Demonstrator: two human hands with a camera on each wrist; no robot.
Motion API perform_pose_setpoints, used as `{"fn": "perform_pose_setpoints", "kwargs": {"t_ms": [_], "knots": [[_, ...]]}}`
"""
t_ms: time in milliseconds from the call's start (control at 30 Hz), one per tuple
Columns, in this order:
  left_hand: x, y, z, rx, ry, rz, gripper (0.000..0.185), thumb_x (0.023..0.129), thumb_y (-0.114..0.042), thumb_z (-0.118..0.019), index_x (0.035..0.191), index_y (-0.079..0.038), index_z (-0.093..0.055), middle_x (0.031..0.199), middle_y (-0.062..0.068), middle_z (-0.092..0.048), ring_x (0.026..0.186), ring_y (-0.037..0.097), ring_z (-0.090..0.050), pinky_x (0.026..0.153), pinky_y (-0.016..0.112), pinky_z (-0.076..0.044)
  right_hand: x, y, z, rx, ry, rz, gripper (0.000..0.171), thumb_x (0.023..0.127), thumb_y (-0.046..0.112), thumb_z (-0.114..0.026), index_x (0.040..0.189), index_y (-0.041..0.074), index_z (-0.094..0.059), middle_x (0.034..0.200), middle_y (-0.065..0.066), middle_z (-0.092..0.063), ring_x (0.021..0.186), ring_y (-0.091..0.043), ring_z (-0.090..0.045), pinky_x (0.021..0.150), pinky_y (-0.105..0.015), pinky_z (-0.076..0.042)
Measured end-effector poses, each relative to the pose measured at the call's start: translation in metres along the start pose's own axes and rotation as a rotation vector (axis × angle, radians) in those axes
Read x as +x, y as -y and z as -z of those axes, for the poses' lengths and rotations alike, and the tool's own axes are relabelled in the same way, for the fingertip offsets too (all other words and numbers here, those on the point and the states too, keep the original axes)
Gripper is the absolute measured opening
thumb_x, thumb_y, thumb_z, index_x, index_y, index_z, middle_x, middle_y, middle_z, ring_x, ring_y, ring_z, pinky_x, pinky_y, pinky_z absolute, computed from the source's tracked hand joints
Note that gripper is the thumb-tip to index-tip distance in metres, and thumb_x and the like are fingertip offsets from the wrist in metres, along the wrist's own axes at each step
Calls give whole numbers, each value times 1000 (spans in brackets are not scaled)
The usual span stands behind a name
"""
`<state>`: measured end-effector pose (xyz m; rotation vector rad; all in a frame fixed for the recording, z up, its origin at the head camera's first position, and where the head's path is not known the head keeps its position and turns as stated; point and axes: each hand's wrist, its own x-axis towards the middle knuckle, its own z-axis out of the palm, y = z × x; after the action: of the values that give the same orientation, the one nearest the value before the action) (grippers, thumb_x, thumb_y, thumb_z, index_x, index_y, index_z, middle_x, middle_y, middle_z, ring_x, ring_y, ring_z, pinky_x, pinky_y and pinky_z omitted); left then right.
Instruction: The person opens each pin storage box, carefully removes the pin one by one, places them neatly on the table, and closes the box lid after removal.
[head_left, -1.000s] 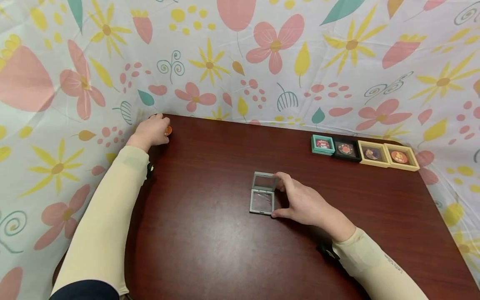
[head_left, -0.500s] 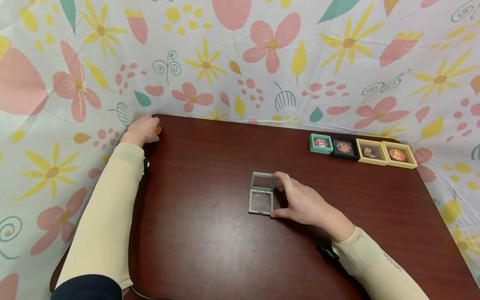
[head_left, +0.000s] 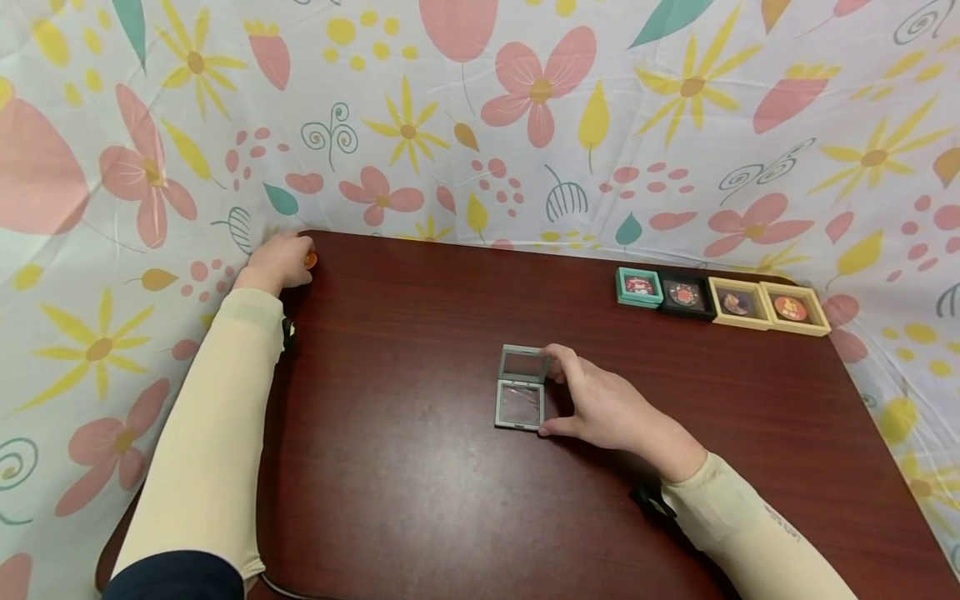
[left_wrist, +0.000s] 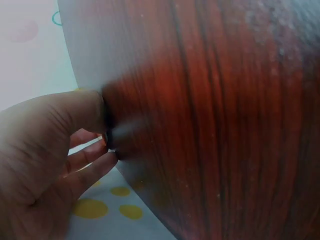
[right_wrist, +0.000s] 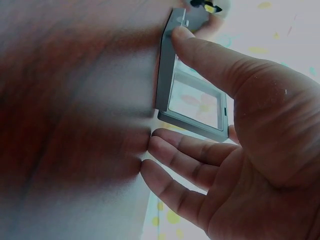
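Observation:
My left hand (head_left: 276,260) is at the table's far left corner, its fingers curled over a small orange disc (head_left: 310,261) that peeks out at the fingertips. In the left wrist view the thumb (left_wrist: 75,112) and fingers pinch a blurred thing at the table's edge. A small grey case (head_left: 521,388) lies open at mid-table, its lid tilted up. My right hand (head_left: 551,392) holds it from the right, forefinger on the lid and thumb at the near corner. In the right wrist view the grey case (right_wrist: 196,102) shows a clear window, with the thumb (right_wrist: 210,57) on its frame.
Several small framed cases stand in a row at the back right: teal (head_left: 639,286), black (head_left: 685,294) and two cream ones (head_left: 737,302) (head_left: 793,309). A flowered cloth (head_left: 480,125) hangs round the dark wooden table (head_left: 420,483). Its edges fall away left and right.
My left hand has slid a little to the left along the far corner with the orange disc under it. The right hand and the grey case have stayed put.

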<state>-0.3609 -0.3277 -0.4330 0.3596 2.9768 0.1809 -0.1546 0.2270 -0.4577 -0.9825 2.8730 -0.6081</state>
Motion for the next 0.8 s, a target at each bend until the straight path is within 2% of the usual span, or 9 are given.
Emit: {"fn": "perform_pose_setpoints", "kwargs": {"t_ms": [300,367,467,533,600,733,800], "knots": [[-4,0,0,-18,11,23,55,96,-4,-66,149,11,-56,145,38,-52,131,55,-51,111,68,-43,0,2,0,2,-1,-2,112,82,43,-101,161,10,-30,123,-12,-67,110,-26,-70,81,-45,-59],[-5,-2,0,-28,21,38,63,97,-5,-65,156,10,-49,150,41,-47,136,57,-47,111,70,-43,0,2,0,1,0,-4,112,82,43,-101,161,10,-30,123,-12,-67,109,-26,-70,81,-44,-59],[-5,-6,1,-59,41,64,78,98,-6,-64,167,8,-32,157,46,-30,139,61,-37,105,73,-45,0,2,0,0,-3,-3,112,82,43,-102,161,10,-30,122,-12,-68,109,-26,-70,81,-45,-59],[-5,-12,1,-72,45,71,86,98,-6,-65,172,6,-22,159,46,-20,142,61,-30,100,73,-47,0,2,1,0,-5,-2,111,82,43,-102,161,10,-31,122,-12,-68,109,-26,-70,81,-45,-59],[-2,-20,1,-74,32,60,90,97,-6,-66,173,6,-19,159,44,-16,143,59,-25,99,71,-48,0,2,1,2,-7,-2,111,81,42,-102,160,10,-31,122,-12,-69,110,-27,-71,82,-45,-59],[3,-42,0,-60,-23,12,87,99,-10,-69,172,7,-24,161,40,-20,149,55,-22,108,70,-44,-1,1,0,7,-2,-4,110,82,42,-101,160,10,-31,123,-11,-69,111,-26,-71,80,-45,-59],[4,-54,0,-87,-44,-11,85,101,-13,-69,172,5,-27,161,38,-24,150,53,-24,112,69,-42,-1,1,0,8,0,-4,110,82,43,-101,161,11,-31,123,-11,-69,111,-26,-70,80,-44,-59]]}}
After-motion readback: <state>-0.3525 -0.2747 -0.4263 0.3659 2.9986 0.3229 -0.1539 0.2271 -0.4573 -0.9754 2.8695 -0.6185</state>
